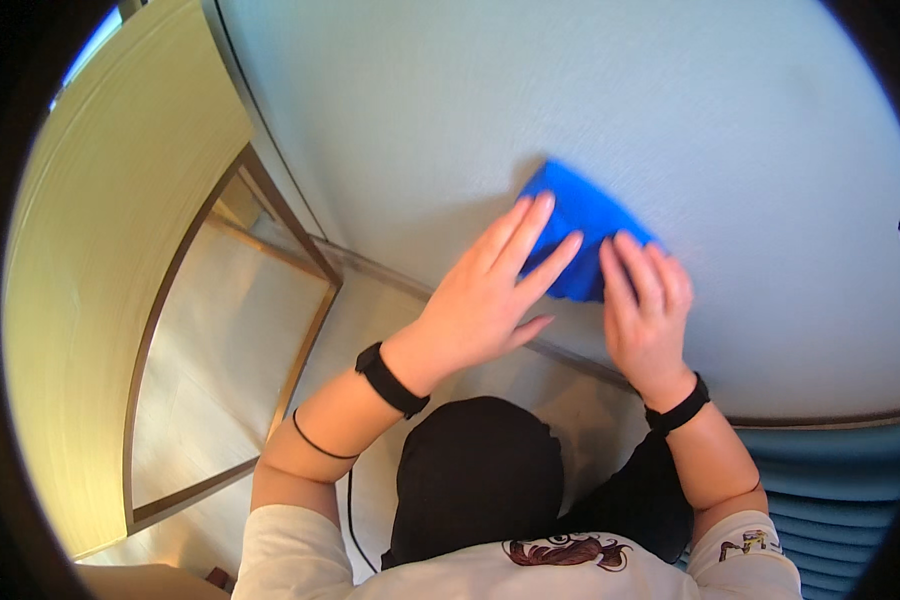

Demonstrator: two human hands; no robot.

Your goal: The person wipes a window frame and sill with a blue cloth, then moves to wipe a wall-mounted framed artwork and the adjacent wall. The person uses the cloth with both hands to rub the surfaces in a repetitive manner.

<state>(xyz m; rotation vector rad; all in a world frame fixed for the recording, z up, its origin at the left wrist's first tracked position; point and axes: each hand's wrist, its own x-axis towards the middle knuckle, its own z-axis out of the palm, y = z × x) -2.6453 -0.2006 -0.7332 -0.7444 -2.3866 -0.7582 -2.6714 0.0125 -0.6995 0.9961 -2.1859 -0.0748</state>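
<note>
A blue cloth-like sheet (581, 199) lies against a pale blue-grey wall panel (450, 97), its lower edge wrinkled. My left hand (487, 285) rests on the sheet's left part, back of the hand up and fingers spread, the thumb free below. At the sheet's lower right corner, my right hand (645, 300) has its fingers bent close together over the edge. The underside of that grip is hidden. Slight blur covers the fingertips of both hands. Each wrist carries a black band.
To the left stands a yellow wood-grain panel (90, 285) with a brown-framed glass or mirror pane (217, 352). A skirting strip (375, 266) runs along the wall's foot. Blue ribbed material (832, 510) sits at lower right. A thin black cable (351, 510) hangs near my knee (480, 465).
</note>
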